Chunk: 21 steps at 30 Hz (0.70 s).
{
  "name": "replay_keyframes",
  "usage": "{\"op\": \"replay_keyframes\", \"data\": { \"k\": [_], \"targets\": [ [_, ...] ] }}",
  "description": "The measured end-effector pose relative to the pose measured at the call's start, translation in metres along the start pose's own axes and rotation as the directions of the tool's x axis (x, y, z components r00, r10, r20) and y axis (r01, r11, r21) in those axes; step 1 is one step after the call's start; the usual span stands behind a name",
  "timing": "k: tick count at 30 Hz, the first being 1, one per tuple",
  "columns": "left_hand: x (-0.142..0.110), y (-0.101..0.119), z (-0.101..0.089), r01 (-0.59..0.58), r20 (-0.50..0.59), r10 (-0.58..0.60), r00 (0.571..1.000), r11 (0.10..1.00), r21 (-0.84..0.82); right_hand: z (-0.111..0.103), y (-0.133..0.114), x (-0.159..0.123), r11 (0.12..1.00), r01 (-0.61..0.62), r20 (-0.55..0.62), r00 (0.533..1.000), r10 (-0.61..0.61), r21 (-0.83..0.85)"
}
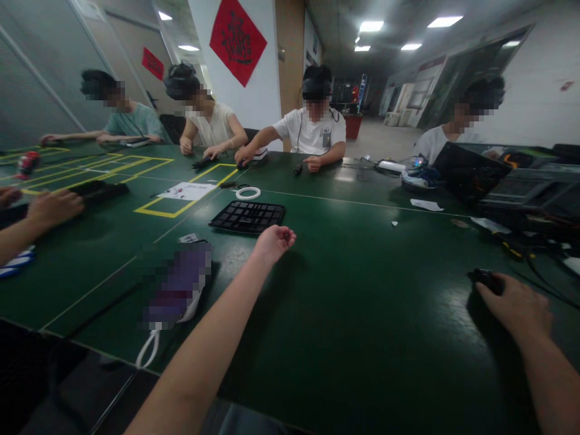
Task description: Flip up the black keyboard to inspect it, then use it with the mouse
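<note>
My left hand (275,243) is held out over the green table (362,338), palm turned up and fingers curled in. Something small and dark seems to be at its fingertips, too small to name. Just beyond it lies a flat black tray (248,216) divided into many square compartments. At the far right my right hand (521,308) rests on the table, thumb and fingers around a small black object (490,281), rounded like a computer mouse; its exact kind is unclear.
A blurred purple device with a white strap loop (148,350) lies left of my left forearm. Behind the tray are a white ring (248,193) and a paper sheet (188,191). A co-worker's hand (54,208) is at left; several people sit opposite. Equipment and cables (530,187) crowd the right.
</note>
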<state>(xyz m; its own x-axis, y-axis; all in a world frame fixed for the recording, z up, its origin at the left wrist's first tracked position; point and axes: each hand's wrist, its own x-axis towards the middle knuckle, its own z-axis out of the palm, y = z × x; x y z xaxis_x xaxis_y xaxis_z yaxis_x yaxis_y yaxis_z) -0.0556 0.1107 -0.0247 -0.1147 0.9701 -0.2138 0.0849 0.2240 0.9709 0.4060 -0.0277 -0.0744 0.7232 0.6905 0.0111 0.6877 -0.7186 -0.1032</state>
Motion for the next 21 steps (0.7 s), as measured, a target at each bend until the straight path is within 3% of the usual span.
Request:
{"op": "replay_keyframes", "data": {
  "k": [2,5,8,10,12,14,16,21],
  "targets": [
    [0.013,0.007,-0.01,-0.019,-0.112,0.024,0.993,0.999,0.044,0.0,0.0,0.0,1.0,0.006,-0.008,1.0,-0.006,0.011],
    [0.035,0.015,-0.028,-0.043,-0.303,0.083,0.949,0.99,0.136,0.002,0.001,0.001,1.0,0.001,0.003,1.0,-0.001,0.011],
    [0.057,0.02,-0.05,-0.001,-0.406,0.171,0.898,0.922,0.386,0.003,0.001,0.002,1.0,-0.01,0.003,1.0,0.01,0.022],
    [0.071,0.023,-0.064,0.115,-0.372,0.22,0.902,0.708,0.697,0.003,0.002,0.003,1.0,0.005,-0.011,1.0,-0.005,0.029],
    [0.082,0.023,-0.075,0.187,-0.305,0.204,0.93,0.451,0.873,0.003,0.002,0.003,1.0,0.007,-0.002,1.0,-0.007,0.026],
    [0.089,0.023,-0.081,0.207,-0.274,0.151,0.95,0.354,0.912,0.003,0.002,0.002,1.0,-0.004,0.01,1.0,0.004,0.022],
    [0.094,0.023,-0.083,0.194,-0.253,0.121,0.96,0.365,0.911,0.003,0.002,0.002,1.0,-0.006,-0.01,1.0,0.006,0.024],
    [0.097,0.019,-0.087,0.109,-0.211,0.157,0.965,0.492,0.864,0.006,0.002,0.003,0.999,0.041,-0.093,0.995,-0.041,-0.004]
  ]
}}
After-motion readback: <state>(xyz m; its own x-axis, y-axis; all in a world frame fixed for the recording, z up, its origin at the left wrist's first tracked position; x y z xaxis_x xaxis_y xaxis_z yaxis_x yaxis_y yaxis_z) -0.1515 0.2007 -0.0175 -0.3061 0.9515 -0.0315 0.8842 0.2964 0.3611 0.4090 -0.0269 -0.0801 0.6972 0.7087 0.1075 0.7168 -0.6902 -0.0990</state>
